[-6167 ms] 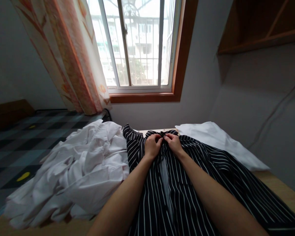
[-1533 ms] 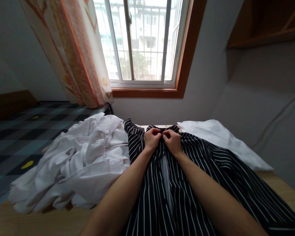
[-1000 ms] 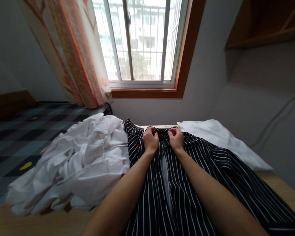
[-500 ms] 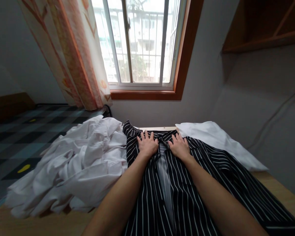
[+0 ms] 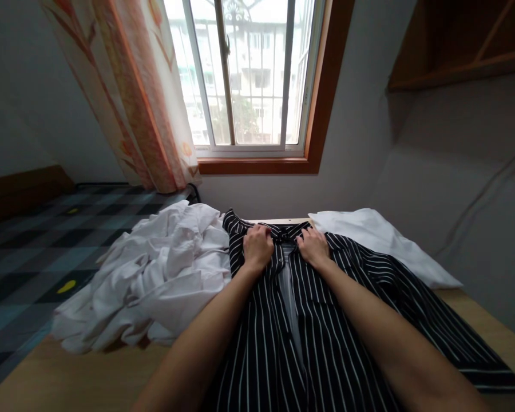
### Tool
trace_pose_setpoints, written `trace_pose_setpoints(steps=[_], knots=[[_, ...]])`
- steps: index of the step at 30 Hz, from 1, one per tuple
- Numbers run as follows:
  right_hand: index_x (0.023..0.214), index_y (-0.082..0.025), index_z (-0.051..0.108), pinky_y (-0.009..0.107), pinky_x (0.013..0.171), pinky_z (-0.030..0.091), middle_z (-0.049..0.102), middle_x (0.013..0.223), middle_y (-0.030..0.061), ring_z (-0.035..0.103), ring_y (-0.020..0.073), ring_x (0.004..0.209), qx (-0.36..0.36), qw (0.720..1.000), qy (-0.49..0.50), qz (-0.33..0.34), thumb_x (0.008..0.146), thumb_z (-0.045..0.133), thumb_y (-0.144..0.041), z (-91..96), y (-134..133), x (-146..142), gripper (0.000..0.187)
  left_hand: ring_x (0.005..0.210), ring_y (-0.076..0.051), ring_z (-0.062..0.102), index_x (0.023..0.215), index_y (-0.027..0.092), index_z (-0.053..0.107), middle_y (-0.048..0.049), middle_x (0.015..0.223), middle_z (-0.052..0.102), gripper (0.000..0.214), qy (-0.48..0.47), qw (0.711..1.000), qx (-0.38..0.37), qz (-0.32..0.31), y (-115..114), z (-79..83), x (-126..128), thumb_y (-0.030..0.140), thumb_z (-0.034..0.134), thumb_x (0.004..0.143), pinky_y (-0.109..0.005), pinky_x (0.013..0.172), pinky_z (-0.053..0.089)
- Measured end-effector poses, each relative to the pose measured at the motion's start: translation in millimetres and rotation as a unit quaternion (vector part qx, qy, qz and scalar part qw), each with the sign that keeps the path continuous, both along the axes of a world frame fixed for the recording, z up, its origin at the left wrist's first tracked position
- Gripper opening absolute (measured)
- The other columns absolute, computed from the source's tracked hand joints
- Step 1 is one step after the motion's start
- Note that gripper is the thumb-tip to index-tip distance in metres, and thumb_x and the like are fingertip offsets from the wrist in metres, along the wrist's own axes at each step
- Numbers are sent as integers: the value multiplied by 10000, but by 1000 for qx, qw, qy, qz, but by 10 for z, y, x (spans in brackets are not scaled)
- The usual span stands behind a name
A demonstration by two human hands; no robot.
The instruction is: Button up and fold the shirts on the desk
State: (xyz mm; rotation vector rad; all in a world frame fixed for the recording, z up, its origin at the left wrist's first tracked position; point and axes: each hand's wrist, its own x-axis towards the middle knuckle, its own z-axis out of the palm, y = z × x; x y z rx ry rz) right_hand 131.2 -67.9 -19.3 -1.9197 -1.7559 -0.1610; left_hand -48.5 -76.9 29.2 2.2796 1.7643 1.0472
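A black shirt (image 5: 330, 320) with white stripes lies spread on the wooden table, its collar toward the window and its front parted down the middle. My left hand (image 5: 258, 247) is closed on the left side of the collar, fingers curled over the cloth. On the other side of the opening, my right hand (image 5: 313, 246) grips the collar's right part with bent fingers. A sleeve stretches out to the lower right. The fingertips are partly hidden in the fabric.
Crumpled white clothes (image 5: 154, 274) are heaped left of the shirt. A folded white garment (image 5: 381, 240) lies at the back right of the table (image 5: 94, 377). A checked bed (image 5: 34, 269) adjoins on the left. Beyond are a curtain (image 5: 150, 103), a window (image 5: 257, 86) and a wall shelf (image 5: 467, 63).
My fingers were spread flat on the shirt near the collar; now they are curled into the cloth. The view has shifted slightly.
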Motion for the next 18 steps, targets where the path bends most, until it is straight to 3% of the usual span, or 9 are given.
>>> trace_pose_setpoints(steps=[2, 5, 7, 10, 14, 18], knots=[[1163, -122, 635, 424, 991, 352, 630, 1224, 172, 543, 287, 1146, 57, 998, 18, 7, 934, 446, -320, 69, -38, -23, 357, 1028, -300, 609, 923, 160, 713, -144, 1036, 694, 215, 84, 994, -38, -64, -193, -3, -5, 248, 521, 883, -419, 931, 444], [1014, -151, 655, 395, 883, 410, 664, 1065, 138, 578, 280, 1017, 118, 992, 51, 4, 943, 439, -372, 177, -174, -103, 317, 1178, -340, 545, 1026, 156, 699, -172, 1205, 648, 326, 156, 977, -47, -135, -453, -80, -44, 412, 601, 850, -455, 992, 398], [916, -179, 643, 369, 799, 435, 665, 963, 110, 602, 265, 917, 85, 994, 62, 24, 928, 471, -443, 226, -295, -177, 316, 1227, -349, 506, 1076, 159, 684, -173, 1247, 626, 386, 172, 973, -28, -148, -571, -124, -84, 449, 623, 829, -470, 1013, 374], [942, -191, 612, 346, 704, 442, 653, 942, 98, 622, 259, 850, 9, 998, 57, 36, 875, 569, -452, 258, -499, -285, 272, 1047, -308, 600, 914, 168, 717, -153, 1011, 701, 226, 194, 971, -22, -137, -644, -114, -133, 298, 535, 885, -454, 940, 408], [1022, -186, 568, 357, 691, 446, 626, 1016, 126, 616, 296, 931, 1, 1000, 30, 9, 848, 612, -451, 267, -859, -363, 320, 914, -257, 625, 817, 176, 727, -115, 890, 706, 230, 96, 990, -16, -99, -615, 4, -166, 228, 515, 888, -384, 843, 450], [923, -195, 580, 338, 646, 423, 637, 961, 108, 630, 272, 858, -81, 994, -26, 75, 870, 585, -430, 273, -1257, -366, 241, 764, -174, 637, 846, 172, 733, -54, 838, 720, 187, -60, 987, -70, -131, -602, 140, -202, 262, 569, 865, -284, 743, 461]])
